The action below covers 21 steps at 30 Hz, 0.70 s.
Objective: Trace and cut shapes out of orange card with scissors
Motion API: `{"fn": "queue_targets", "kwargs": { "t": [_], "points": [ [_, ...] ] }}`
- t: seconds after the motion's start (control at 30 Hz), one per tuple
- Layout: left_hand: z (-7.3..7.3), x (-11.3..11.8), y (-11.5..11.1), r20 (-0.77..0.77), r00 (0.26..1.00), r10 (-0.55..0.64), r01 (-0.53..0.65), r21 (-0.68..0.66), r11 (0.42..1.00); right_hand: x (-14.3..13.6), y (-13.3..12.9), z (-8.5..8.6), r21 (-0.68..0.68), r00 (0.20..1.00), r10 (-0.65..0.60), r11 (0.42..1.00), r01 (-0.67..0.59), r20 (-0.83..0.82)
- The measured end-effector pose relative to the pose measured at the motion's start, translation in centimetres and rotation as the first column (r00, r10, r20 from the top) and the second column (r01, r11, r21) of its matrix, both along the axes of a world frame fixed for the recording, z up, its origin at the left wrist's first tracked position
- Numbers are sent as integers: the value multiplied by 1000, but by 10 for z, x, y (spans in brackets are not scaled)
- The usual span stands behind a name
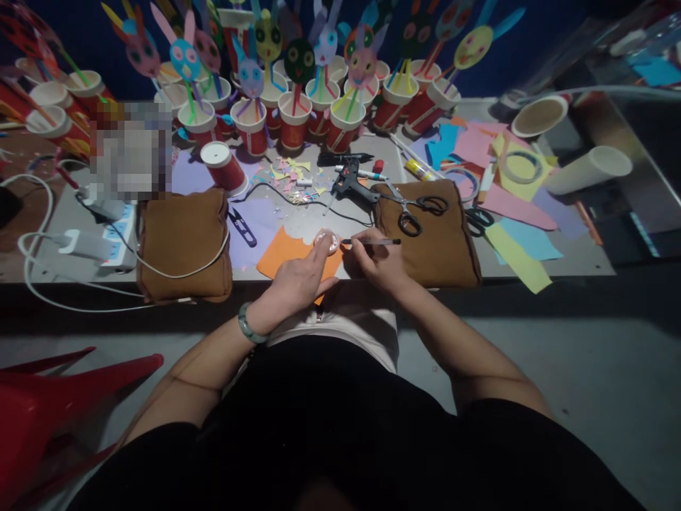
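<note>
An orange paper sheet (281,254) with a scalloped upper edge lies at the table's front edge. On its upper right part rests a small round, whitish clear disc (330,243). Fingers of my left hand (301,278) press down on this disc, and its thumb is spread over the paper. My right hand (380,262) is closed around a dark pen (387,242), whose tip points left, close beside the disc. Whether the tip touches the paper cannot be made out.
Brown cushions (184,245) flank the paper; scissors (418,213) lie on the right one. Behind are a glue gun (354,186), snips (242,227), paper scraps and a red cup (223,170). Several cups with paper rabbits line the back; cables run at left.
</note>
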<state>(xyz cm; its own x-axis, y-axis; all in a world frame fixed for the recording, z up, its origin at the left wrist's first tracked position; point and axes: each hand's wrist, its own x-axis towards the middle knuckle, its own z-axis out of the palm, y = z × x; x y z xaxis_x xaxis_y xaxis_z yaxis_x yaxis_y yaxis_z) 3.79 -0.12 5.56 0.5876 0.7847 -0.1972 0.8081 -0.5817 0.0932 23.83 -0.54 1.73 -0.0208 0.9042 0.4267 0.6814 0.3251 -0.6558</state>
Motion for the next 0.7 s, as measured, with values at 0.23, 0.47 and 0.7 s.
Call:
{"fn": "queue_targets", "kwargs": {
  "t": [0.23, 0.47, 0.7],
  "points": [
    [1, -3, 3, 52, 999, -7, 8, -21, 1000, -11, -20, -11, 121, 991, 12, 992, -28, 130],
    [2, -7, 7, 66, 998, -23, 28, -75, 997, -26, -33, -20, 174, 980, 15, 983, -51, 200],
    [4, -11, 10, 96, 995, -41, 51, -102, 993, -40, -35, -28, 263, 990, 44, 962, -79, 136]
  ]
}}
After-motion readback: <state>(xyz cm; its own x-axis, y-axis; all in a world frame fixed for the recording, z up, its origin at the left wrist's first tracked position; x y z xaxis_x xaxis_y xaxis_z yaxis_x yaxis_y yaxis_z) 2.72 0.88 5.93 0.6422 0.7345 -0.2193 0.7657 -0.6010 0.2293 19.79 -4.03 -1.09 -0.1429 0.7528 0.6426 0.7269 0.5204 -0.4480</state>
